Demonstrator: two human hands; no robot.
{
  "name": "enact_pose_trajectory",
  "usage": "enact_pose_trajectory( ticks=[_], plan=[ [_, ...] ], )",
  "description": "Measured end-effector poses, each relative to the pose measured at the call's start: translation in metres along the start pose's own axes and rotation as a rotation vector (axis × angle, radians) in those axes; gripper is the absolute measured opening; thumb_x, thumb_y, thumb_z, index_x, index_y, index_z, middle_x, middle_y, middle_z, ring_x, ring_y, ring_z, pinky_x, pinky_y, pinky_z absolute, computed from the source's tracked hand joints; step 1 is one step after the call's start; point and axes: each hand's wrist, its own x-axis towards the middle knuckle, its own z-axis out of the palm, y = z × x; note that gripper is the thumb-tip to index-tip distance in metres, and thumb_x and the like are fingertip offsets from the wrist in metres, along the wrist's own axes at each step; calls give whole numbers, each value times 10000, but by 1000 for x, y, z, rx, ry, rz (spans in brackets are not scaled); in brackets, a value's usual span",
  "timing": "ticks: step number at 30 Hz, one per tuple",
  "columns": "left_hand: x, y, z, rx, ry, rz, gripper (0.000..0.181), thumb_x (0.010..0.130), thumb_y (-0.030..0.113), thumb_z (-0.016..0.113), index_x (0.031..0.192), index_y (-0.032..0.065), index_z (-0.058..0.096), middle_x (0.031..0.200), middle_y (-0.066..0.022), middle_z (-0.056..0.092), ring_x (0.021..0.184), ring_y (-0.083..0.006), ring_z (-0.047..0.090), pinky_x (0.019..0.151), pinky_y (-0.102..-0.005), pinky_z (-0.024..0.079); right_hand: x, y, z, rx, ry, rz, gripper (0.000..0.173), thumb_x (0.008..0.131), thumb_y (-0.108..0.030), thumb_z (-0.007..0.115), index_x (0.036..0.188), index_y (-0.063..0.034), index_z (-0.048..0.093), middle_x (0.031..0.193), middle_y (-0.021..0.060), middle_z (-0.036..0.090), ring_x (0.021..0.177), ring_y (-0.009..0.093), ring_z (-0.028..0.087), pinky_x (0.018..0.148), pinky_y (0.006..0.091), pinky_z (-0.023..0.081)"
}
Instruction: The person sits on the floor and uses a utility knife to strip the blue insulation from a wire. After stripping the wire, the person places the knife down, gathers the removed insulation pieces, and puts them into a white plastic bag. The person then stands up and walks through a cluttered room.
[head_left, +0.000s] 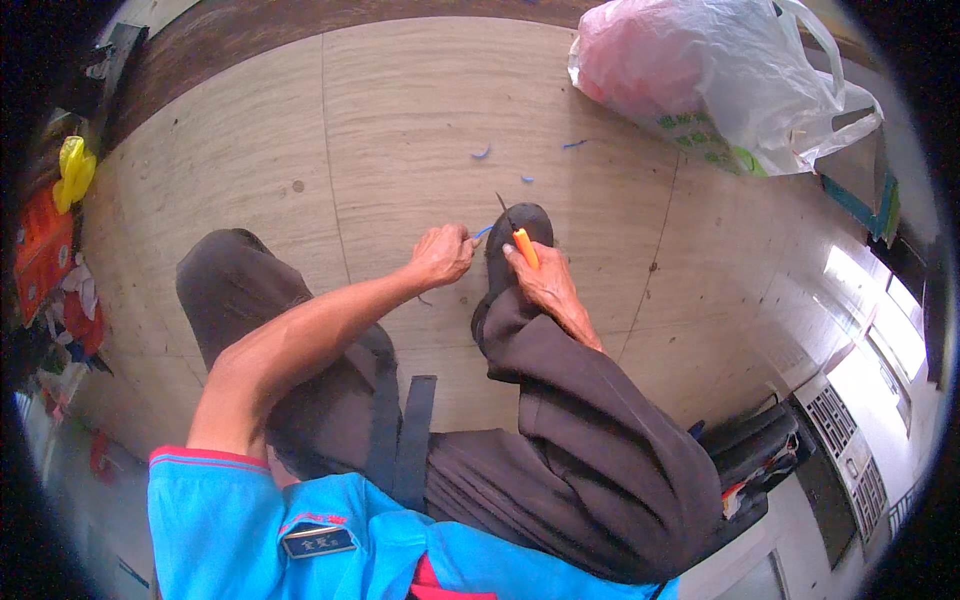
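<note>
My left hand (446, 255) is closed on a thin blue strip (484, 232), whose end sticks out towards my dark shoe (530, 219). In my right hand (544, 277) is a knife with an orange handle (526, 248); its narrow dark blade (504, 208) points up and left over the shoe. The blade and the strip are close together, and I cannot tell whether they touch. Small blue scraps (481, 153) lie on the floor beyond the shoe, one of them (574, 144) farther right.
A white plastic bag (735, 75) with something pink inside stands on the tiled floor (420, 97) at the upper right. A yellow bag (73, 171) and red items (45, 247) are along the left edge. A black bag (757, 442) sits at the lower right.
</note>
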Motion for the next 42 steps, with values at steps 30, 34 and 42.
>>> enact_pose_trajectory(
  ticks=[30, 34, 42],
  plan=[
    [-17, 11, 1, -466, -34, -294, 290, 916, 247, 579, 996, 9, 724, 647, 3, 521, 597, -103, 464, 542, -322, 400, -20, -21, -16, -574, -160, -331, 327, 953, -290, 563, 881, 28, 529, 674, 252, 635, 664, 450, 637, 602, 535, 486],
    [-17, 13, -1, -469, -31, -294, 292, 915, 248, 581, 994, 5, 722, 641, 7, 514, 585, -99, 457, 533, -322, 392, -20, -17, -15, -613, -158, -346, 305, 946, -273, 563, 878, 23, 536, 680, 246, 642, 669, 445, 642, 600, 545, 479],
    [-18, 14, -2, -457, -3, -255, 323, 912, 235, 577, 1016, -45, 702, 662, -2, 544, 619, -97, 485, 553, -319, 414, -18, -10, -8, -615, -105, -368, 268, 922, -252, 573, 894, 12, 532, 670, 241, 638, 664, 443, 642, 618, 558, 476]
  ],
)
